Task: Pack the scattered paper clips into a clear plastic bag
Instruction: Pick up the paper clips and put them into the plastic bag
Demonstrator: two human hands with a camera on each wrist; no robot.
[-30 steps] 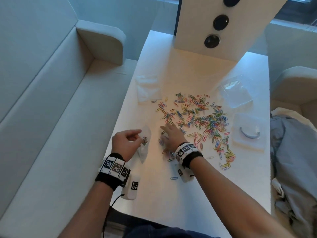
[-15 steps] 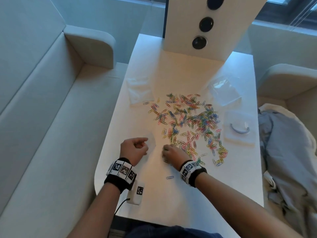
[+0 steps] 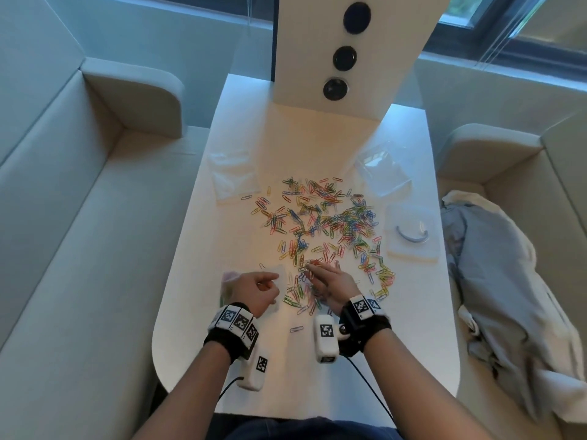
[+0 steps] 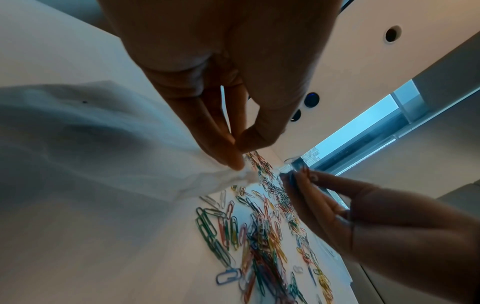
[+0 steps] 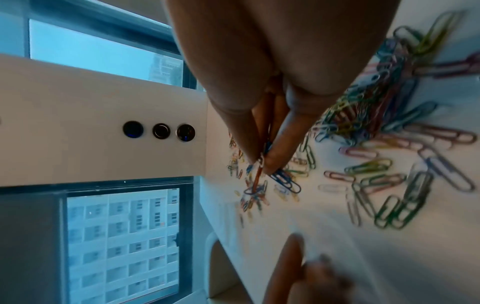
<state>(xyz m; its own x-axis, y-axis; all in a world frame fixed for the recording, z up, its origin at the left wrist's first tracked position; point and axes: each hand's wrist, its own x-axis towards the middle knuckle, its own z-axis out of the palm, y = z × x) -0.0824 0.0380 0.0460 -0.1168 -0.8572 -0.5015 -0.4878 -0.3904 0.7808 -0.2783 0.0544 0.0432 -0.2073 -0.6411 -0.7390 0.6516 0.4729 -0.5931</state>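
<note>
1. Left hand [image 3: 259,292] near the front-left of the white surface [image 3: 413,344], thumb and forefinger pinching the edge of a clear plastic bag [image 4: 103,160]; bag hangs crumpled below the fingers [image 4: 228,152], partly resting on the surface.
2. Right hand [image 3: 332,282] just beside the left, fingertips [image 5: 272,158] pinched on a few paper clips [image 5: 283,179] — blue, orange and white ones stick out below the tips, lifted off the surface.
3. Hands close together, not touching; the bag's pinched edge sits between them.
4. Scattered paper clips [image 3: 330,223], mixed colours, spread over the middle of the surface, a denser patch right under the right hand; a single clip [image 3: 296,329] lies alone nearer the person.
5. Flat clear bags [image 3: 233,177] far-left of the pile, another clear bag [image 3: 382,173] far-right.
6. Clear lid-like tray [image 3: 411,233] right of the pile, holding a curved pale piece.
7. White panel [image 3: 346,49] with three dark round buttons at the far end.
8. Grey cloth [image 3: 508,296] on the right seat.
</note>
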